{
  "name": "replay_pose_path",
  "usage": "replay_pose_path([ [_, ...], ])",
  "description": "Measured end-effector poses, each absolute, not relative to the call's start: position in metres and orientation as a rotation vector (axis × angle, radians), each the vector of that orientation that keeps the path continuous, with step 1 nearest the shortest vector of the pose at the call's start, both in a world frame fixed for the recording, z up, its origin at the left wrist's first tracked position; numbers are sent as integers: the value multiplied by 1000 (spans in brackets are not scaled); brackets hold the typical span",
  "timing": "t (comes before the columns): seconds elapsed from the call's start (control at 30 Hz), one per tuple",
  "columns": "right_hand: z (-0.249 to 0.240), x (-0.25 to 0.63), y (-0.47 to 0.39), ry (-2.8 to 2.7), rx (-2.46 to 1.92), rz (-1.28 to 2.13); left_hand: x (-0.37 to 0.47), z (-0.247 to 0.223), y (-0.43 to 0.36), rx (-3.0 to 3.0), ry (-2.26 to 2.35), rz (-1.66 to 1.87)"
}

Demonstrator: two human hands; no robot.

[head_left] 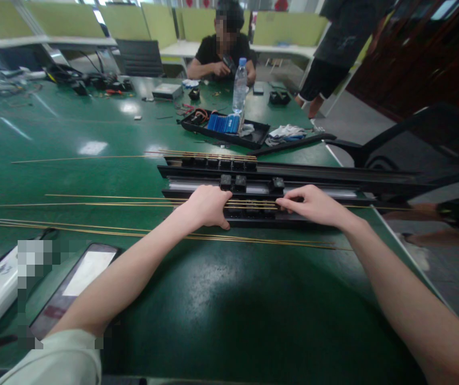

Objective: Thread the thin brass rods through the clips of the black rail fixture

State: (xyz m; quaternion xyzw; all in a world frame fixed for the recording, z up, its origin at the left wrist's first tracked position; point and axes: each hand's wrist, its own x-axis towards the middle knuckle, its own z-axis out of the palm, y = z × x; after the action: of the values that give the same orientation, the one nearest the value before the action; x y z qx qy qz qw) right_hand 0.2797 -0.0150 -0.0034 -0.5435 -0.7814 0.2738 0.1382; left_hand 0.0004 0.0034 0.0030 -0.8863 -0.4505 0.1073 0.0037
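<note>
My left hand [206,206] reaches over the nearest black rail [237,222], its thumb on the near side and its fingers on the far side. Thin brass-coloured rods [253,203] lie lengthwise along that rail and pass by this hand. My right hand [313,205] pinches with thumb and index finger at a rod near the rail's right part; the exact contact is hard to see. Behind the hands, a second rail [249,193] carries small black blocks [276,184]. More blocks [217,163] sit in the farthest rail, with rods across them.
Loose rods [105,230] lie in front of the rails. A phone [81,283] and a white case [0,289] lie at the left. Beyond stand a black tray [249,139], a water bottle [239,85] and gloves [288,133]. One person sits opposite; another stands at the right.
</note>
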Motion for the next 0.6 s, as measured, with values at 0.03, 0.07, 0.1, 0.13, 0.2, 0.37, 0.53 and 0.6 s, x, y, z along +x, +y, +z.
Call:
replay_pose_path([
  [0.03,-3,281,-15,-2263,-1577,799,0,3,3,-2778,-1405,332],
  [0.07,-3,283,-14,-2266,-1585,805,0,2,3,-2779,-1398,330],
  [0.1,-3,284,-14,-2269,-1593,811,0,2,4,-2779,-1392,326],
  [0.13,-3,286,-13,-2273,-1601,816,0,2,4,-2779,-1386,323],
  [0.2,-3,289,-12,-2288,-1613,820,0,1,4,-2778,-1379,320],
  [0.37,2,296,-12,-2306,-1640,834,0,1,5,-2777,-1363,310],
  [0.53,7,302,-12,-2314,-1680,867,1,0,5,-2772,-1359,306],
  [0.6,8,306,-12,-2320,-1683,865,1,0,6,-2773,-1356,300],
])
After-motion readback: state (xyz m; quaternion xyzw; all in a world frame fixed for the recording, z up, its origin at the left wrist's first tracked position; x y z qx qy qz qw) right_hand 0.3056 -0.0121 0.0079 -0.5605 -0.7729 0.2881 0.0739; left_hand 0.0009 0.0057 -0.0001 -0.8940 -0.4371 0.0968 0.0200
